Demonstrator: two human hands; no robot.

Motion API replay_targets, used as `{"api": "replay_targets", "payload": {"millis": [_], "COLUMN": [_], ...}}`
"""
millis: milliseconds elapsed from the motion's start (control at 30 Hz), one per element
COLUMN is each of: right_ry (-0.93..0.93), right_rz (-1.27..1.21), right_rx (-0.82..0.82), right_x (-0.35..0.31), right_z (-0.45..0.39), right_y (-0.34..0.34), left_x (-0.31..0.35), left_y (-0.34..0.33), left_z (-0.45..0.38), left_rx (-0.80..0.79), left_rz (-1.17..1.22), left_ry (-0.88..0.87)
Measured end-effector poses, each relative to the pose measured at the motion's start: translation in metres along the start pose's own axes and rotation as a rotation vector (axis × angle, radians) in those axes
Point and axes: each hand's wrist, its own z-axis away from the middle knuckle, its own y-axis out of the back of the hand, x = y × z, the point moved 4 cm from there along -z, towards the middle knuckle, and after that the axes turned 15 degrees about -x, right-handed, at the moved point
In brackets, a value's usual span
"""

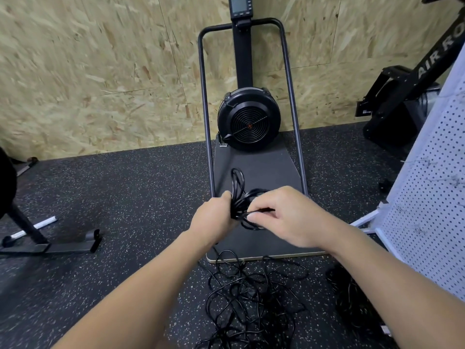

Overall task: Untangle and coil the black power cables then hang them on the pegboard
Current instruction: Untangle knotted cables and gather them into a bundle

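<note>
1. Coiled black power cable [237, 195]: held in the air between both hands, above the near edge of the exercise machine platform [254, 167].
2. Left hand [214, 217]: fingers curled round the coil's bunched loops.
3. Right hand [281, 215]: fingers pinching a strand at the coil.
4. Tangled black cables [251, 298]: on the speckled floor [113, 197] (below the hands).
5. White pegboard [432, 192]: right edge of the floor, upright.

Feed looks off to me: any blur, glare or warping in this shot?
Head view: wide-angle bowing at the pegboard; motion smear on the wood wall; even light, no glare; hands and coiled cable fairly sharp.
</note>
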Motion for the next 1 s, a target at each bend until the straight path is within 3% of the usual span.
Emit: {"api": "replay_targets", "payload": {"millis": [233, 367, 500, 700, 1000], "right_ry": [-0.068, -0.090, -0.074, -0.103, -0.167], "right_rz": [0.190, -0.088, -0.497, -0.855, -0.963], "right_rx": [0.259, 0.309, 0.239, 0.162, 0.108], "right_x": [0.032, 0.047, 0.063, 0.091, 0.087], "right_z": [0.009, 0.012, 0.017, 0.019, 0.007], "right_y": [0.030, 0.033, 0.035, 0.016, -0.008], "left_x": [0.043, 0.067, 0.074, 0.075, 0.051], "left_y": [-0.013, 0.003, 0.011, 0.013, 0.058], "left_z": [0.019, 0.039, 0.053, 0.060, 0.054], "left_rx": [-0.141, -0.116, -0.057, -0.086, 0.153], "left_rz": [-0.275, -0.243, -0.014, 0.244, 0.854], "left_ry": [-0.344, -0.619, -0.736, -0.703, -0.473]}}
